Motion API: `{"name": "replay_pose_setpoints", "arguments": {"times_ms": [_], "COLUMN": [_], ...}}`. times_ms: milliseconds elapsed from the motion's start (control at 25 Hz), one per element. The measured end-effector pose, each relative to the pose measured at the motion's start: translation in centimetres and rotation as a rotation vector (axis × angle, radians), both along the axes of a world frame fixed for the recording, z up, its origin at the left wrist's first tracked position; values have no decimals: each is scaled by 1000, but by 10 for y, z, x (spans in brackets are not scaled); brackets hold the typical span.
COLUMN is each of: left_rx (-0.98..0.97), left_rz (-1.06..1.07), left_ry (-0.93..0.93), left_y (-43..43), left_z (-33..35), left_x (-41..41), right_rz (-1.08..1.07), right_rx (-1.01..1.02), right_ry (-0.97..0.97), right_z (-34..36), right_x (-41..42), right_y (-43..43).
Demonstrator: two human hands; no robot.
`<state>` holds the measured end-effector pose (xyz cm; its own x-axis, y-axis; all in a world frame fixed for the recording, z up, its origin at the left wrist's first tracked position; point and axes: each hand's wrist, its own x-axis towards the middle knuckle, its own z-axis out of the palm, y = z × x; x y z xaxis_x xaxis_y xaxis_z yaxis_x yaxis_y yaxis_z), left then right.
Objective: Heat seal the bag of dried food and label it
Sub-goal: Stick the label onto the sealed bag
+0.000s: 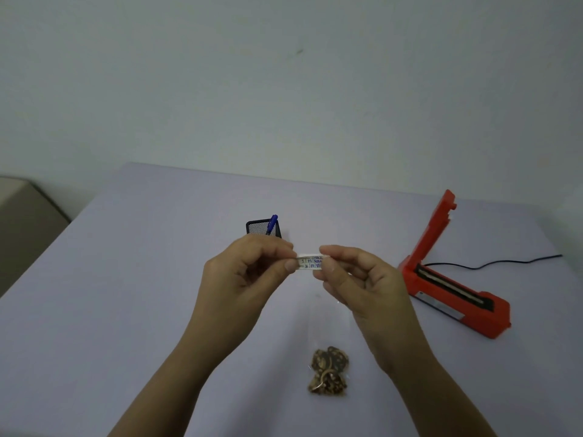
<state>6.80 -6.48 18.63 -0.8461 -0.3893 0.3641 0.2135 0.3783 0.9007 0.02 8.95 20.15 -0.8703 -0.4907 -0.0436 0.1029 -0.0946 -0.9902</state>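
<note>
A small white label with blue handwriting is held up above the table between both hands. My left hand pinches its left end with thumb and forefinger. My right hand pinches its right end the same way. Below the hands, a clear bag of dark dried food lies flat on the pale table, apart from both hands. The red heat sealer stands at the right with its arm raised open.
A black mesh pen holder with a blue pen stands behind my left hand. The sealer's black cable runs off to the right. A beige cabinet sits beyond the table's left edge.
</note>
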Motion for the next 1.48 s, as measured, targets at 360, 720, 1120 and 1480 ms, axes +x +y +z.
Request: {"name": "replay_pose_setpoints", "arguments": {"times_ms": [360,720,1120,1480], "left_rx": [460,541,513,463], "left_rz": [172,422,498,225], "left_ry": [-132,-326,-450,-589], "left_y": [0,-30,-52,-3], "left_z": [-13,-67,-110,-143], "left_x": [-2,6,6,-52], "right_rz": [62,77,149,-380], "right_rx": [-136,597,889,748], "right_ry": [-377,127,355,218], "right_z": [-24,-174,-255,-226], "right_x": [-9,-56,-65,-86], "right_y": [-9,-70,-103,14]}}
